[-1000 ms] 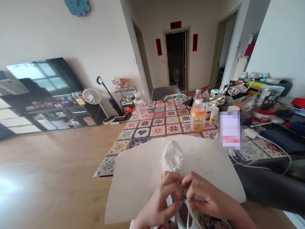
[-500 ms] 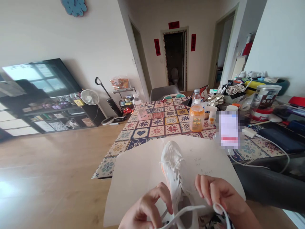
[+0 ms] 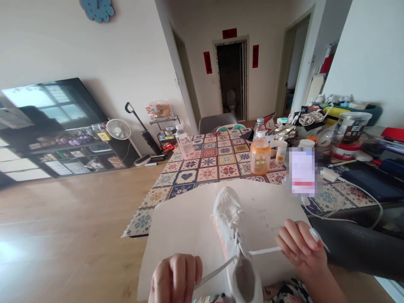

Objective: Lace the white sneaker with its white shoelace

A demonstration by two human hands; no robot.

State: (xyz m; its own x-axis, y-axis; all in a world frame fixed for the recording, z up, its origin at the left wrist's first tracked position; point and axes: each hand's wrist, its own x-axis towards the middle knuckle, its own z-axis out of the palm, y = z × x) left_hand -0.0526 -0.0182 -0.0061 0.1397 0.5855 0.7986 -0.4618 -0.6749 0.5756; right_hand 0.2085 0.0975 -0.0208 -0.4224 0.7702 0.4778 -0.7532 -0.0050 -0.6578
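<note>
A white shoe (image 3: pixel 225 210) with orange along its sole lies on a large white board (image 3: pixel 183 227), toe pointing away and its opening toward me. My left hand (image 3: pixel 176 275), left of the shoe, is closed on one end of the white shoelace (image 3: pixel 217 270). On the right, my right hand (image 3: pixel 299 244) is closed round the other end, which runs from the shoe's upper eyelets. Both lace ends look stretched out to the sides. Laces also cross over the shoe's tongue.
Behind the board, a patterned tablecloth (image 3: pixel 206 162) bears an orange drink bottle (image 3: pixel 260 155), a clear bottle (image 3: pixel 185 143), a small white bottle (image 3: pixel 280 155) and a blurred phone (image 3: pixel 303 172) with a white cable. Clutter, including a lidded jar (image 3: pixel 350 134), fills the right side.
My hands have moved apart, the left one leftward, the right one rightward and slightly up. The lace between them now runs out from both sides of the shoe, whose opening shows more.
</note>
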